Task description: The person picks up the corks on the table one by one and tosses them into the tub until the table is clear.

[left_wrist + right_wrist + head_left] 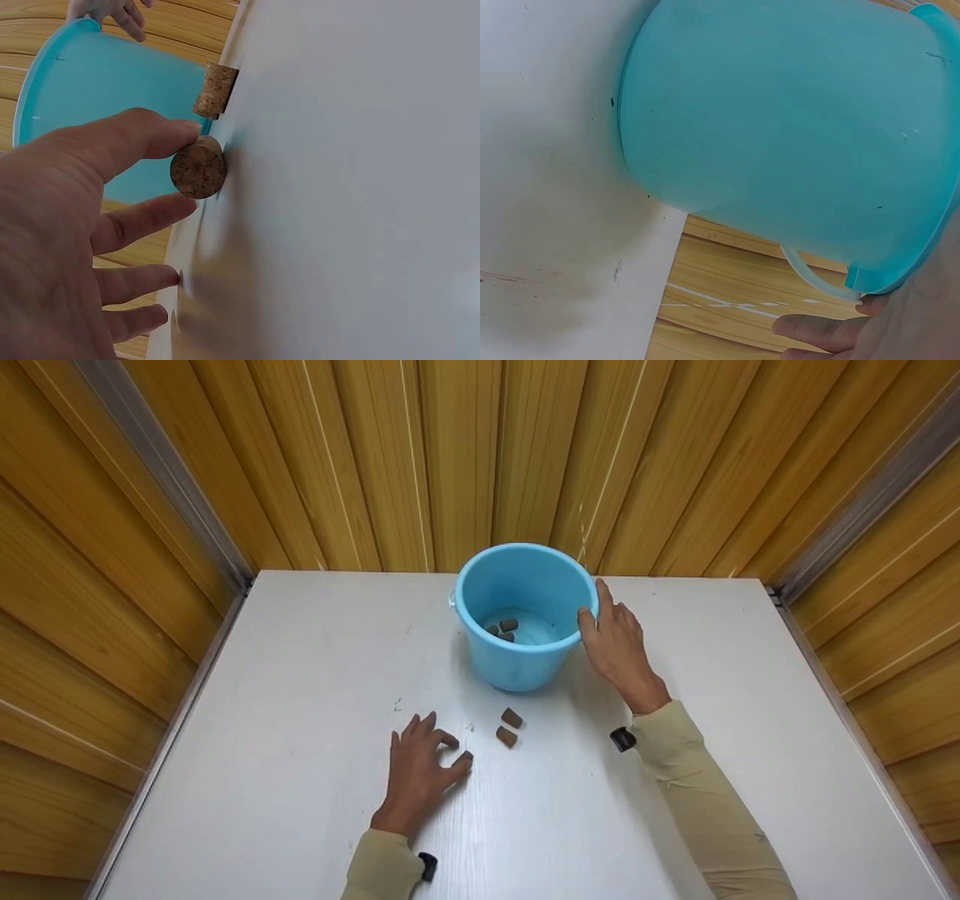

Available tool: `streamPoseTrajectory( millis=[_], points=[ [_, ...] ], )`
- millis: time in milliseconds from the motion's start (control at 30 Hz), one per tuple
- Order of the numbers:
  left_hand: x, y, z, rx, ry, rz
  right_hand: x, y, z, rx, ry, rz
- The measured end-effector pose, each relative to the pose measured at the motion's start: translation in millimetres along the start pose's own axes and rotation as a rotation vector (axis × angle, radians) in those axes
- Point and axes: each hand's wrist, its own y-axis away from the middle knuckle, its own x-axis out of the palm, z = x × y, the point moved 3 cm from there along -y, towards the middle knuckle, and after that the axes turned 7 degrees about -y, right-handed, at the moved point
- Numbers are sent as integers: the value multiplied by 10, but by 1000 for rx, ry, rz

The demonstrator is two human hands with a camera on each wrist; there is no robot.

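Note:
A light-blue bucket [517, 664] stands upright near the back of the white table, with several brown corks [509, 625] on its floor. My right hand [619, 649] grips the bucket's right rim, the thumb over the edge and the fingers along the outside. Two tapered corks lie on the table in front of the bucket, a farther cork [512, 718] and a nearer cork [507, 736]. Just left of them is my left hand [418, 772], its thumb and index finger parted and holding nothing. In the left wrist view the nearer cork [197, 171] overlaps the gap between thumb and index finger.
The white table [300, 697] meets a yellow wood-patterned wall [457, 465] right behind the bucket. Similar panels with grey metal edging stand at both sides. A white bucket handle [810, 277] hangs by the rim in the right wrist view.

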Motion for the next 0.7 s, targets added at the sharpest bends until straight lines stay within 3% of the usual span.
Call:
streamPoseTrajectory(
  millis=[300, 700],
  points=[
    [-8, 0, -3, -8, 33, -19, 0, -7, -1, 14, -1, 8],
    [-33, 28, 56, 15, 16, 12, -2, -1, 3, 34, -8, 18]
  ],
)
